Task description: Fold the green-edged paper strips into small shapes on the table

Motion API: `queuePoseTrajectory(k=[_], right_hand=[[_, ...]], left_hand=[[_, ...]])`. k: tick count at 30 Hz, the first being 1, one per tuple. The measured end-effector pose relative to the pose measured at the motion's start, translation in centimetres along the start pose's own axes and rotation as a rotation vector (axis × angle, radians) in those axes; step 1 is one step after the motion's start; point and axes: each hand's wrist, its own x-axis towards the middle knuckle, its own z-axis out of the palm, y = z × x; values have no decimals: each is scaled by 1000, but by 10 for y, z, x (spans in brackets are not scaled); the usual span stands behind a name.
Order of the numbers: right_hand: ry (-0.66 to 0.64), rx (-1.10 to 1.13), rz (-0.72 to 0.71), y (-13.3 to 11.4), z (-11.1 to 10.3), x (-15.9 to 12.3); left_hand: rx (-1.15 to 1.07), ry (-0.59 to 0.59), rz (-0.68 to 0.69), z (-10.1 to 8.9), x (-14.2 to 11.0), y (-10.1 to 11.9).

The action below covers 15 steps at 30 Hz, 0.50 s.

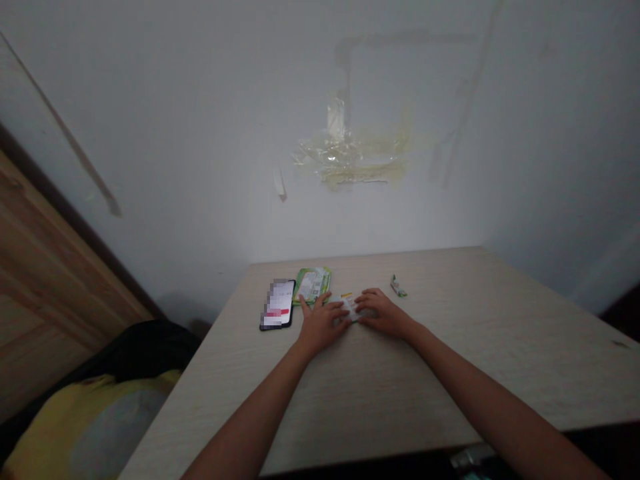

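Note:
A small white printed packet [349, 305] with a yellow-orange top edge lies on the table between my hands, partly covered by fingers. My left hand [319, 325] rests palm down with spread fingers; its right-hand fingertips touch the packet's left side. The outer fingers reach the lower edge of a larger green-and-white printed packet [313, 285]. From the other side, my right hand [384, 313] lies with fingers apart and slightly bent, tips on the packet's right edge. Neither hand is closed round anything that I can see.
Left of the green packet lies a phone [280, 305] with its screen lit. A small crumpled green-white wrapper piece [398, 287] sits beyond my right hand. The pale wooden table [450, 300] meets a wall [200, 133] with peeling tape. A yellow-and-grey soft item [95, 420] is at lower left.

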Motion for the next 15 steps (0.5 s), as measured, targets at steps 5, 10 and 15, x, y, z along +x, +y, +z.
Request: queuePoseTrajectory(k=[5, 10, 15], right_hand=[[18, -36, -42, -8, -1, 2], [45, -121, -57, -16, 1, 5], [58, -238, -57, -16, 6, 8]], left_hand=[[-23, -8, -27, 0, 2, 0], [1, -1, -39, 4, 3, -2], [18, 10, -51, 2, 3, -1]])
